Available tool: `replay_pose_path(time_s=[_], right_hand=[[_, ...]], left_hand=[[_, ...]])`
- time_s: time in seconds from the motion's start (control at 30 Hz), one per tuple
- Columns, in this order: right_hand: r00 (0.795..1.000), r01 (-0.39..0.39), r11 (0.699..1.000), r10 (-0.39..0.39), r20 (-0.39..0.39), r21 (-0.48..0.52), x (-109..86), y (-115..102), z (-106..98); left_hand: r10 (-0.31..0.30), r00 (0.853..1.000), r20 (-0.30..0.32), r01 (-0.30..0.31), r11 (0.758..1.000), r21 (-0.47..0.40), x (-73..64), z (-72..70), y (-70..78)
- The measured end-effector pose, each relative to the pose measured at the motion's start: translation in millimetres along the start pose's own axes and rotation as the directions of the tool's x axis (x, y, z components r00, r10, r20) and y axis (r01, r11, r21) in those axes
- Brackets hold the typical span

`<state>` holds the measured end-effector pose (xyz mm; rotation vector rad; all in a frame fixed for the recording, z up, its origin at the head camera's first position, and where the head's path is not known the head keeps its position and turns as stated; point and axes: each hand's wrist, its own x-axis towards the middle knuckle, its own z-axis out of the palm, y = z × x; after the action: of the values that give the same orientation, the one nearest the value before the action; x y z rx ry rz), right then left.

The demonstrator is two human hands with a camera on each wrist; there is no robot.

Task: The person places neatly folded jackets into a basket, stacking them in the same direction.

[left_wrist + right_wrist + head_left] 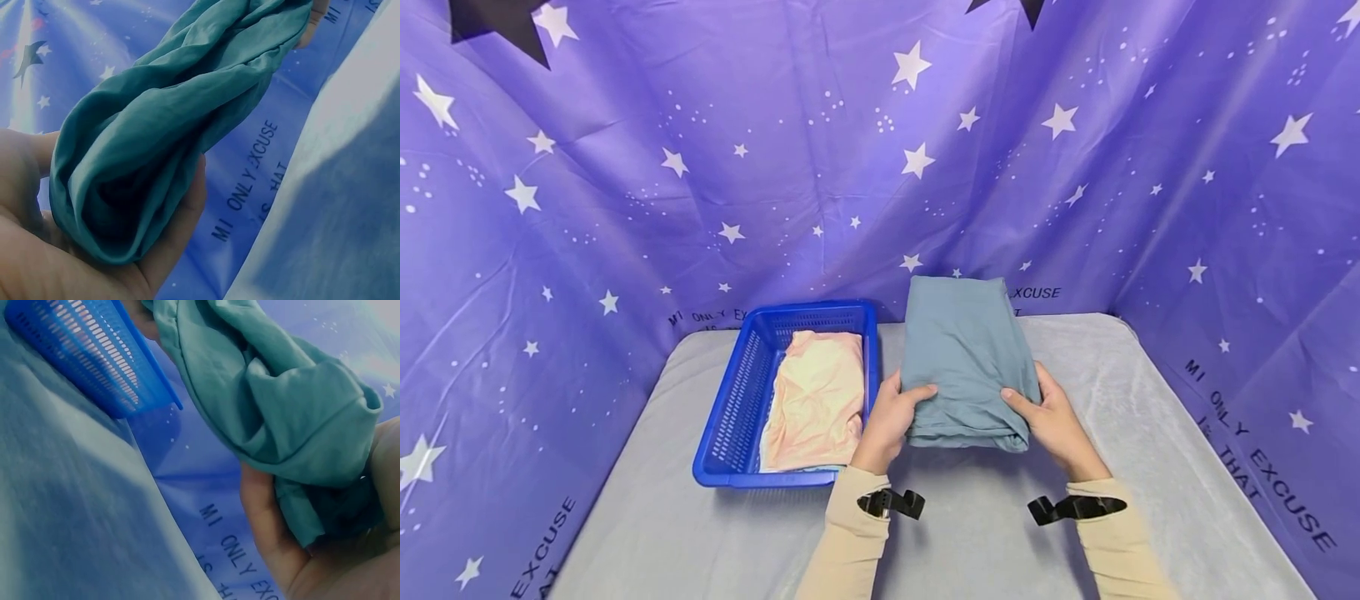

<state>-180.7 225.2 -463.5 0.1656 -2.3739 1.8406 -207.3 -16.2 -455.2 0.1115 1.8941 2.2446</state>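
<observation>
A folded grey-green cloth garment (966, 358) is held up above the table, its layered fold edge facing me. My left hand (887, 421) grips its left side, thumb on top and fingers underneath. On the opposite side my right hand (1056, 421) holds it the same way. In the left wrist view the garment's rolled layers (144, 137) sit between the thumb and fingers of the left hand (94, 250). The right wrist view has the cloth (300, 419) lying in the right hand (325, 569). Its exact kind is not clear from the folds.
Left of the garment stands a blue plastic basket (722, 417) with a folded pale pink cloth (816, 400) inside. Both are on a table with a light grey cover (647, 517). A purple star-patterned curtain (820, 167) surrounds the table at the back and sides.
</observation>
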Motion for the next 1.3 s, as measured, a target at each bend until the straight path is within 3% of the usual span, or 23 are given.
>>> replay_pose_path(time_s=[0.37,0.6,0.83,1.0,1.3], right_hand=[[0.998,-0.029,0.999,0.028,0.061,0.019,6.7,-10.0,21.2],[0.993,-0.032,0.999,0.029,0.112,0.028,8.5,-15.2,39.5],[0.986,-0.007,0.999,0.0,0.168,0.042,12.5,-17.2,65.3],[0.972,-0.013,0.997,-0.005,0.235,0.075,14.1,-20.0,78.6],[0.964,-0.034,0.991,-0.001,0.265,0.13,17.5,-21.8,103.7]], left_hand=[[0.038,0.998,-0.045,-0.037,0.998,0.044,-9.3,-26.9,9.9],[0.076,0.99,-0.115,-0.067,0.995,0.078,-20.7,-46.0,14.3],[0.049,0.985,-0.168,-0.043,0.998,0.038,-29.6,-71.7,14.5],[0.048,0.977,-0.208,-0.034,0.997,0.069,-34.2,-85.8,15.9],[0.045,0.969,-0.245,-0.009,0.99,0.144,-39.4,-108.5,16.7]])
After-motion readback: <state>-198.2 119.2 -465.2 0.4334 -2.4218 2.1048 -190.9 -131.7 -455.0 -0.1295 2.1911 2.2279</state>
